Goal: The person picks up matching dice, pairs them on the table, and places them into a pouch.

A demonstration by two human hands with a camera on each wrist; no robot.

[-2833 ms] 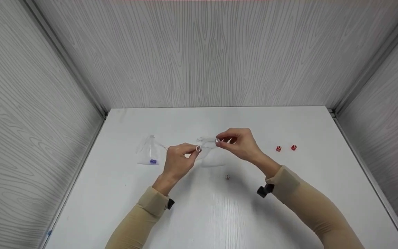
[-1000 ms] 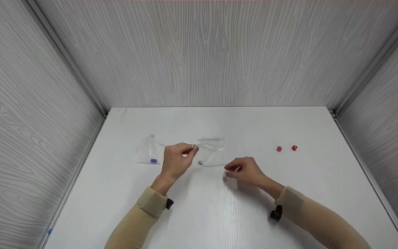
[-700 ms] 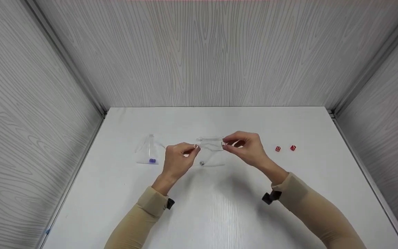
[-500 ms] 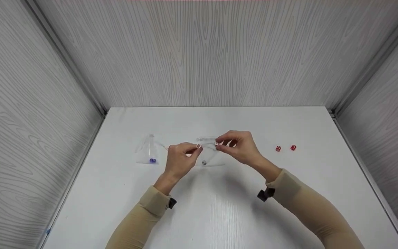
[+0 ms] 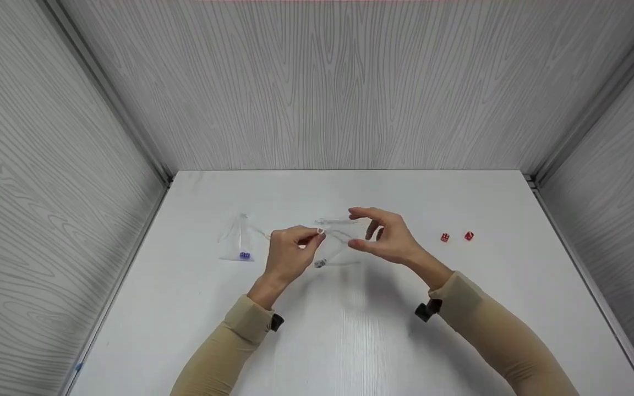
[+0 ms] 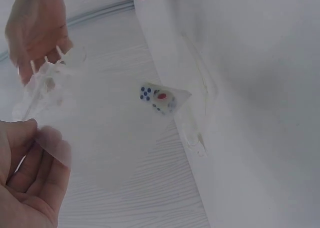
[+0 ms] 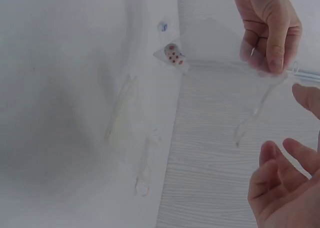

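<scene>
My left hand (image 5: 293, 253) pinches the mouth of a clear plastic drawstring bag (image 6: 115, 133), which hangs down from the fingers above the table. Two white dice (image 6: 154, 96), with blue and red dots, lie together in its bottom corner. Just right of the bag's mouth is my right hand (image 5: 387, 236), thumb and fingers spread apart with nothing between them. In the right wrist view the bag's thin white drawstring (image 7: 255, 110) dangles loose between the hands.
Another clear bag (image 5: 339, 264) lies flat on the white table (image 5: 317, 352), behind the hanging one. To the left lies a clear bag (image 5: 239, 234) with blue dice (image 5: 244, 256) inside. Two red dice (image 5: 445, 237) rest at the right. Panels enclose the table's back and sides.
My right hand picked a white die off the table, lifted it to the bag's mouth and let it go. It now lies in the bag beside the first die; the fingers have spread.
</scene>
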